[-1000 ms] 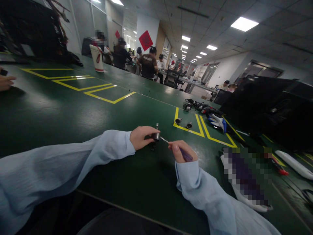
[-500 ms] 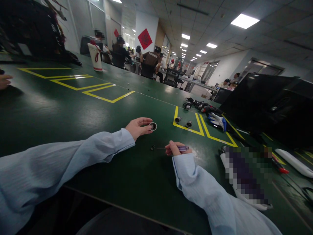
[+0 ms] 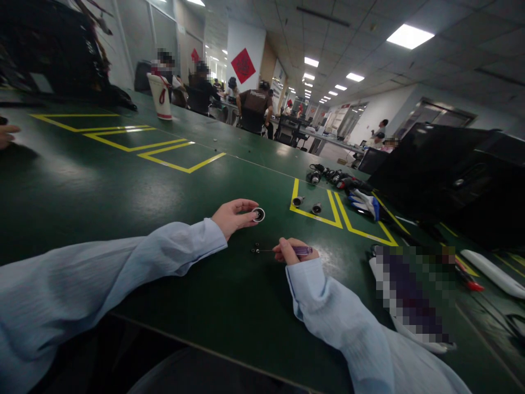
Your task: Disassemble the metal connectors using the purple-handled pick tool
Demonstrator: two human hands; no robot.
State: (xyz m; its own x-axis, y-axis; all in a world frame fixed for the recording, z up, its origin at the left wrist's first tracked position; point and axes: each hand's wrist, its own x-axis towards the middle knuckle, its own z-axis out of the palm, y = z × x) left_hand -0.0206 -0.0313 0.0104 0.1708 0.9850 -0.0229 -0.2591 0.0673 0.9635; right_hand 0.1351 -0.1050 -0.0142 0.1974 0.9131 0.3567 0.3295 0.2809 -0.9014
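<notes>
My left hand [image 3: 235,215] rests on the green table [image 3: 123,186] and pinches a small round metal part [image 3: 258,214] with its open end turned toward me. My right hand [image 3: 287,251] is closed on a purple-handled screwdriver [image 3: 301,250], held low and level. Its thin tip points left at a few tiny dark screws [image 3: 255,249] lying on the table between my hands.
Two small metal cylinders [image 3: 298,201] sit inside a yellow-taped box. Beyond them lie dark tools [image 3: 328,176] and blue-white gloves [image 3: 363,202]. A black case [image 3: 451,175] fills the right side. A white cup [image 3: 158,96] stands far left. Another person's hand [image 3: 6,135] shows at the left edge; several people sit beyond.
My left hand lifted the round part off the screwdriver and turned it toward me. My right hand lowered the screwdriver and brought its tip to the small screws on the table.
</notes>
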